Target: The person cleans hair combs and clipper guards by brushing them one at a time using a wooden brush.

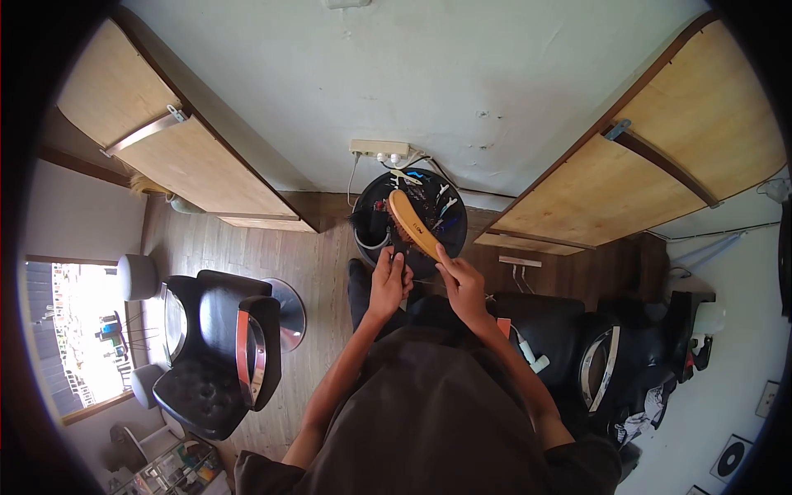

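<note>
Best bet, prob.: we keep the R hand [464, 289] firm on the brush [412, 221] by its handle end, bristles [398, 228] angled over the round tray [460, 227], wrist loose. Hands are apart: R is clamped on the brush, L hand [388, 287] curls at the tray's near edge, can't tell on what. Brush looks curved, tan wood, w/ dark lettering & brownish bristles.
</note>
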`<action>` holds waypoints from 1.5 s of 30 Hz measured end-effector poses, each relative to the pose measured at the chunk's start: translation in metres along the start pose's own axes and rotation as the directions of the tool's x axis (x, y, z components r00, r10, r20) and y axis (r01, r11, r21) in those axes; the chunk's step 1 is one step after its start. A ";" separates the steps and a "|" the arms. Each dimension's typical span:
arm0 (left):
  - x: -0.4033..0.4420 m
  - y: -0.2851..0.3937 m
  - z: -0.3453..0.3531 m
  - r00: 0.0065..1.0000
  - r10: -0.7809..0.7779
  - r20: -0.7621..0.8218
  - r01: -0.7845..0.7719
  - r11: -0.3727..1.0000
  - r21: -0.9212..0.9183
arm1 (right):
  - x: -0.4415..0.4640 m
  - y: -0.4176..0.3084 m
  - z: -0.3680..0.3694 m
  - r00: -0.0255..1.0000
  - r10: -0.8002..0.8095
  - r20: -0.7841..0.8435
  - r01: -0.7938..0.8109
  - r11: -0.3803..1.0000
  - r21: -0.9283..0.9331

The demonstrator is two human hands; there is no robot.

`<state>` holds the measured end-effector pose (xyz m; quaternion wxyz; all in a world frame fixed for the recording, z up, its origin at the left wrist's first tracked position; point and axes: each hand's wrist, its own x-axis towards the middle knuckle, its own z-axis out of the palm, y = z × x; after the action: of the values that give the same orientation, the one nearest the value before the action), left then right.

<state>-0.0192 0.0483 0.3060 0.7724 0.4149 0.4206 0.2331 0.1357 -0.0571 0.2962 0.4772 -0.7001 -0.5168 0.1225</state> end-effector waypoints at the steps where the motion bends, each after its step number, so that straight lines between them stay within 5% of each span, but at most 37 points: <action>1: 0.001 -0.001 0.001 1.000 0.005 -0.008 -0.005 1.000 0.003 | 0.001 0.000 0.002 1.000 -0.015 -0.022 0.015 1.000 0.012; 9: -0.004 -0.006 0.006 0.999 0.033 0.021 -0.036 0.993 0.114 | 0.010 -0.010 0.009 0.995 -0.014 -0.095 0.014 1.000 0.004; 27: -0.016 -0.007 -0.004 0.999 -0.035 0.034 0.036 0.999 -0.039 | 0.048 0.018 0.002 0.987 -0.076 -0.143 0.062 0.993 -0.096; 36: -0.003 0.006 -0.010 0.998 0.046 -0.044 -0.049 0.996 -0.069 | -0.009 -0.019 -0.004 0.998 0.009 0.067 -0.005 0.998 -0.062; 45: -0.001 0.002 0.006 0.992 0.123 -0.038 -0.117 0.984 0.136 | -0.003 -0.029 0.005 0.988 0.052 0.148 -0.039 0.995 -0.091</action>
<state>-0.0152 0.0462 0.3103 0.7175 0.4846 0.4273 0.2603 0.1136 -0.0563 0.3155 0.4027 -0.7210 -0.5400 0.1626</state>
